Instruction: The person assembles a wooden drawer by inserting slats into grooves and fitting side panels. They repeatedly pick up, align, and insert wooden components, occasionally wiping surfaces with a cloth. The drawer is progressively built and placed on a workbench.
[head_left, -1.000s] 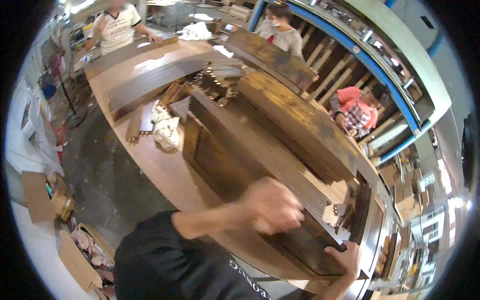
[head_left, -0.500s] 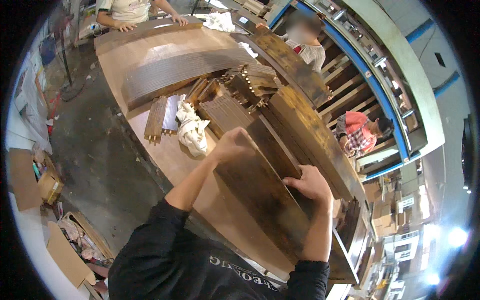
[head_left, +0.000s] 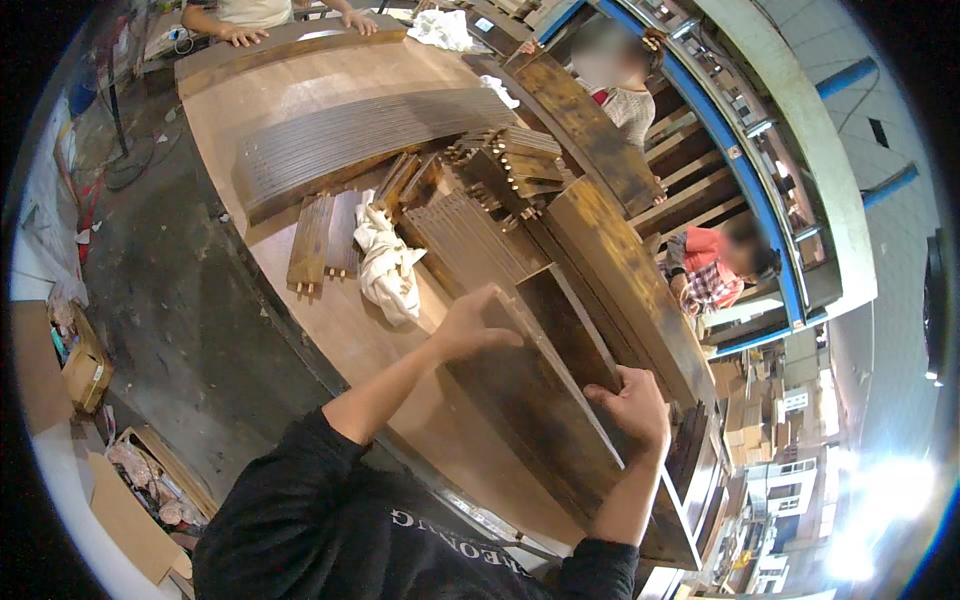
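Note:
A long dark-brown wooden board [head_left: 530, 410] stands tilted on edge in front of me. My left hand [head_left: 478, 325] grips its far-left end, thumb along the near face and fingers at the top edge. Just behind it is a second dark wooden board [head_left: 572, 310], also tilted. My right hand [head_left: 637, 408] is closed over that board's upper edge, with the thumb on the side facing me. Some of my fingers are hidden behind the boards. A crumpled white cloth [head_left: 388, 268] lies to the left of my left hand.
Short slats with dowel ends [head_left: 312, 240] and a grooved panel [head_left: 380, 135] lie on the brown tabletop [head_left: 300, 85]. Behind my right hand are stacked boards [head_left: 630, 270]. Co-workers sit or stand at the far side. Open cartons [head_left: 90, 375] stand on the floor at left.
The gap between the two boards has widened at the top. My right hand has shifted slightly lower with the rear board; my left hand is a little lower along the front one.

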